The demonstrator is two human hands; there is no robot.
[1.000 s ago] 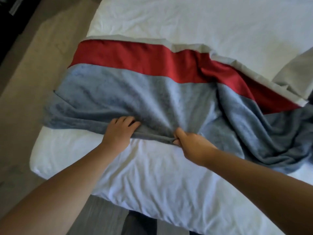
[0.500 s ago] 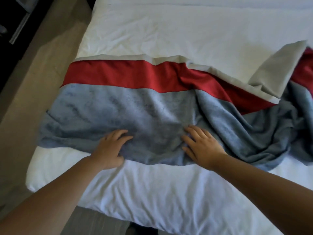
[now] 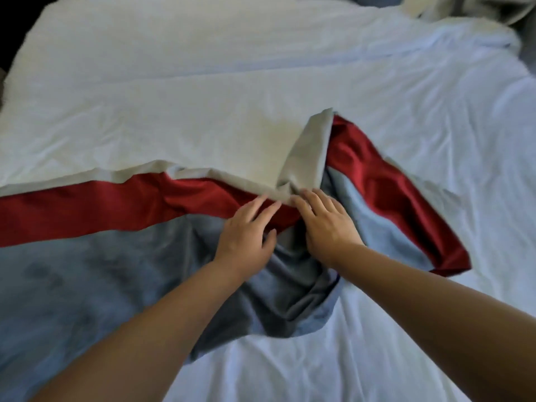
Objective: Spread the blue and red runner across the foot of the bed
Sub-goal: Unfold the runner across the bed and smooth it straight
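Observation:
The blue and red runner [image 3: 95, 256] lies across the white bed [image 3: 232, 82]. Its left part is flat, with a red band above a blue one and a pale grey edge on top. Its right end is bunched and folded over, showing the grey underside. My left hand [image 3: 246, 236] rests flat on the runner where red meets blue, fingers spread. My right hand [image 3: 324, 221] lies beside it on the crumpled fold, fingertips at the grey edge. Neither hand grips cloth that I can see.
White sheet [image 3: 435, 140] extends to the right of the runner's bunched end and in front of it. Rumpled pale bedding [image 3: 464, 7] sits at the far right corner. A dark gap [image 3: 11, 13] shows beyond the bed's far left corner.
Both hands moved from the runner's near blue edge to the right and up, onto the folded part by the red band. My view shifted right along the bed.

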